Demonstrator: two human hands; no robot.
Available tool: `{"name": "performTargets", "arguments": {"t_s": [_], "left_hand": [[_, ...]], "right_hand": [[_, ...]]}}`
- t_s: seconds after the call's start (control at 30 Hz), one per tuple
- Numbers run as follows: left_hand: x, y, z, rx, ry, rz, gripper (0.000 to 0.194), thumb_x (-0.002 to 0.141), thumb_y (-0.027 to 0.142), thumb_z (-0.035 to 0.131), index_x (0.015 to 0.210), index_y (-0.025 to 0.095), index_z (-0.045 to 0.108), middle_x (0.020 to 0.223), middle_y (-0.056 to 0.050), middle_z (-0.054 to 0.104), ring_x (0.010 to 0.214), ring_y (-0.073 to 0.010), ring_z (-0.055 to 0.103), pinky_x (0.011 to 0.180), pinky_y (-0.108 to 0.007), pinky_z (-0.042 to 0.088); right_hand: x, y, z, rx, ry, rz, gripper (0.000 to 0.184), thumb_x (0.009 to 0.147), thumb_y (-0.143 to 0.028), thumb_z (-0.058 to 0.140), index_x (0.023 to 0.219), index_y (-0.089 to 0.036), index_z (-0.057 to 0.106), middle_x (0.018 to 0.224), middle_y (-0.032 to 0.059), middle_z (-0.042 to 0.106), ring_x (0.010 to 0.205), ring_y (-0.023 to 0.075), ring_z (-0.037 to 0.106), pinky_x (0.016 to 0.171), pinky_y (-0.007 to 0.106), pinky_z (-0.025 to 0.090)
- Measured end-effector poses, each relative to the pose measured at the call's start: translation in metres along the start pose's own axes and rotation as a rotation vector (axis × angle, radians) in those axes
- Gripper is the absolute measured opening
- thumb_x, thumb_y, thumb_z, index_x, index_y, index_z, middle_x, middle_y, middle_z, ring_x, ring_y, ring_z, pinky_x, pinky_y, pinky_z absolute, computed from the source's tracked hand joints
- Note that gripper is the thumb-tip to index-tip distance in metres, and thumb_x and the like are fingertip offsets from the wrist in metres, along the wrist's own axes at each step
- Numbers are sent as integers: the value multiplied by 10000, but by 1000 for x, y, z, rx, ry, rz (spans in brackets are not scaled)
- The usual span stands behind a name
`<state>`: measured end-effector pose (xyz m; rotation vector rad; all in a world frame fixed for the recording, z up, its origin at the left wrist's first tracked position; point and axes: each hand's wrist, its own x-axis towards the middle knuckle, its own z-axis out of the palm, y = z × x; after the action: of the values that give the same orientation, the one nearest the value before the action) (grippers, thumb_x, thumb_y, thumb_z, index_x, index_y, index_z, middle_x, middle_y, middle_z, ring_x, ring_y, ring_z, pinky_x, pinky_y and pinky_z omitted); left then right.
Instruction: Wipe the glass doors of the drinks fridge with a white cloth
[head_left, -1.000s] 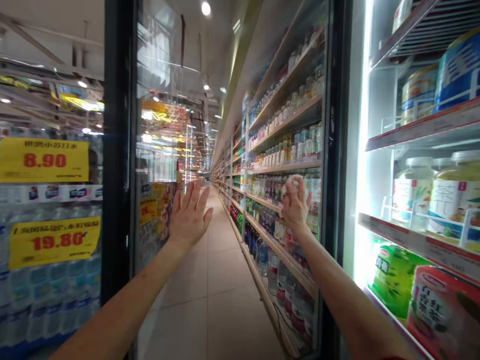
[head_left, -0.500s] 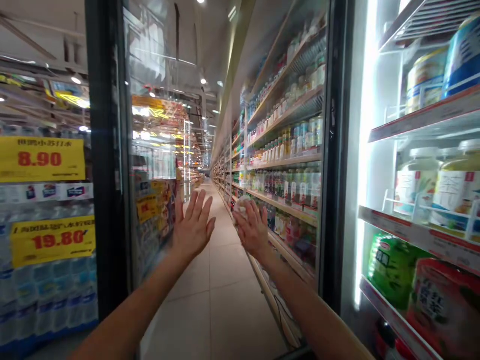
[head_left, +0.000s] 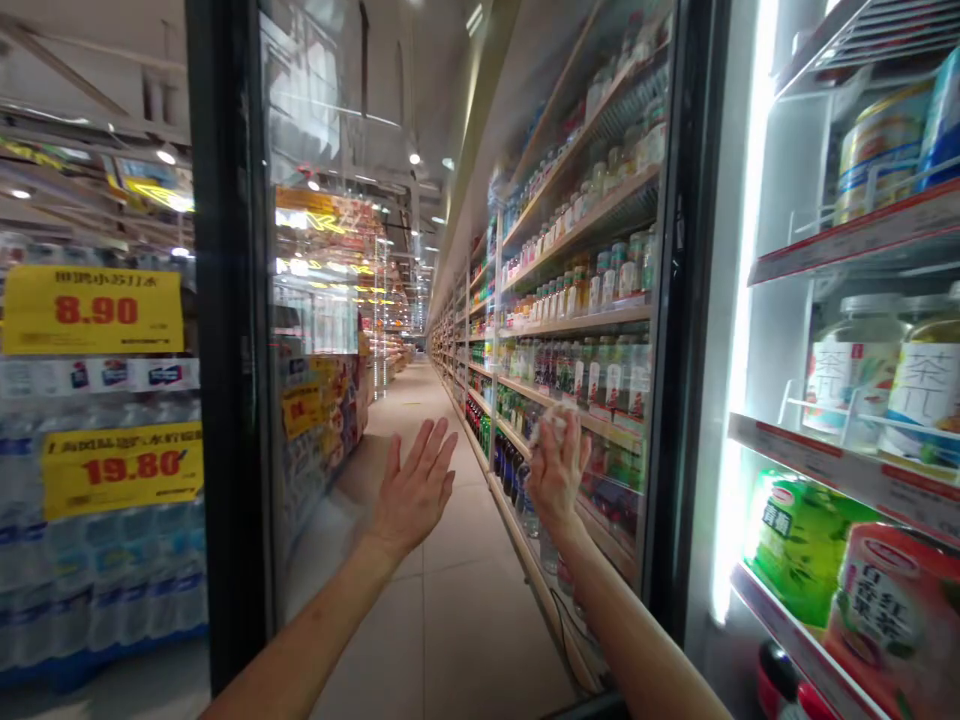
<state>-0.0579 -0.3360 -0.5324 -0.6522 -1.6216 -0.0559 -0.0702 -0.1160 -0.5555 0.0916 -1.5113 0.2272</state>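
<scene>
A glass cooler door [head_left: 330,570] with a black frame stands in front of me, and the aisle shows through it. My left hand [head_left: 415,488] is stretched flat toward the pane, fingers spread and holding nothing; whether the palm touches the glass I cannot tell. To its right, my right hand [head_left: 556,480] has a crumpled whitish cloth [head_left: 551,420] under its fingers, against or very near the glass. The cloth is partly hidden by the fingers and blurred, so its exact kind is unclear.
Close on the right are lit cooler shelves [head_left: 847,250] with bottles [head_left: 847,370], a green pack [head_left: 806,545] and a red pack [head_left: 892,610]. On the left, yellow price signs [head_left: 94,310] hang above stacked bottled water [head_left: 112,590]. A dark cable [head_left: 566,630] shows low down.
My right hand has moved right across the pane with the cloth, away from my left hand. My left hand sits somewhat lower and further right in view. The whole view has shifted slightly.
</scene>
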Motion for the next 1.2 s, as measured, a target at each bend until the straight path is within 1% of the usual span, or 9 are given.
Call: {"name": "performTargets", "arguments": {"t_s": [0.1, 0.2, 0.37, 0.47, 0.7, 0.77, 0.87, 1.07, 1.2], "left_hand": [[-7, 5, 2, 6, -3, 8, 631, 853, 211, 467, 1410, 204, 171, 1360, -98, 415, 1341, -180, 228, 1120, -435, 82], [-14, 3, 1, 21, -15, -1, 606, 850, 217, 476, 1399, 198, 218, 1357, -101, 423, 1340, -185, 234, 1117, -435, 99], [-28, -7, -5, 34, -26, -24, 583, 854, 232, 474, 1390, 197, 248, 1353, -105, 432, 1345, -189, 224, 1114, -446, 122], [-35, -7, -8, 39, -28, -39, 585, 855, 239, 471, 1391, 191, 244, 1354, -108, 432, 1351, -186, 203, 1114, -441, 131], [-54, 7, -5, 14, -66, -47, 557, 862, 226, 451, 1385, 197, 263, 1328, -102, 464, 1328, -193, 265, 1116, -443, 118], [-61, 10, -4, 10, -87, -39, 557, 864, 216, 444, 1388, 199, 256, 1331, -102, 459, 1322, -198, 279, 1115, -447, 117], [-70, 10, -5, 2, -109, -47, 573, 862, 212, 443, 1395, 206, 234, 1337, -99, 454, 1326, -194, 273, 1115, -446, 113], [-83, 8, -8, 26, -119, -56, 525, 861, 212, 438, 1368, 199, 303, 1325, -98, 473, 1332, -191, 259, 1117, -449, 114], [-88, 11, -9, 34, -146, -87, 471, 863, 213, 425, 1330, 193, 370, 1327, -97, 470, 1326, -195, 272, 1115, -450, 125]], "right_hand": [[-19, -37, 1, 72, -118, -207, 433, 825, -171, 463, 1247, -262, 490, 1444, 96, 309, 1351, 264, 231, 1069, 517, 189], [-33, -27, -4, 73, -147, -280, 416, 814, -174, 493, 1215, -284, 515, 1429, 78, 340, 1335, 247, 272, 1078, 512, 176], [-41, 57, -18, -116, -12, 151, 436, 869, -232, 382, 1303, -232, 431, 1450, 149, 277, 1321, 273, 295, 1027, 568, 230], [-44, 71, -20, -158, 29, 343, 473, 878, -257, 367, 1346, -189, 368, 1448, 189, 260, 1323, 298, 280, 992, 588, 272], [-70, -35, -10, 25, -146, -91, 508, 836, -170, 440, 1335, -247, 382, 1465, 126, 253, 1355, 286, 212, 1049, 546, 231], [-77, -46, -11, 74, -213, -220, 506, 822, -157, 465, 1310, -274, 411, 1443, 99, 309, 1349, 269, 238, 1071, 533, 197], [-81, -19, -16, 51, -193, -213, 493, 825, -171, 473, 1300, -290, 421, 1447, 100, 301, 1340, 262, 263, 1072, 537, 189], [-70, 77, -30, -157, -32, 307, 480, 867, -229, 367, 1347, -212, 365, 1458, 178, 247, 1333, 308, 262, 991, 631, 247], [-72, 44, -20, -73, -30, 231, 498, 860, -214, 395, 1356, -201, 354, 1469, 177, 216, 1350, 303, 222, 1005, 600, 259]]}}
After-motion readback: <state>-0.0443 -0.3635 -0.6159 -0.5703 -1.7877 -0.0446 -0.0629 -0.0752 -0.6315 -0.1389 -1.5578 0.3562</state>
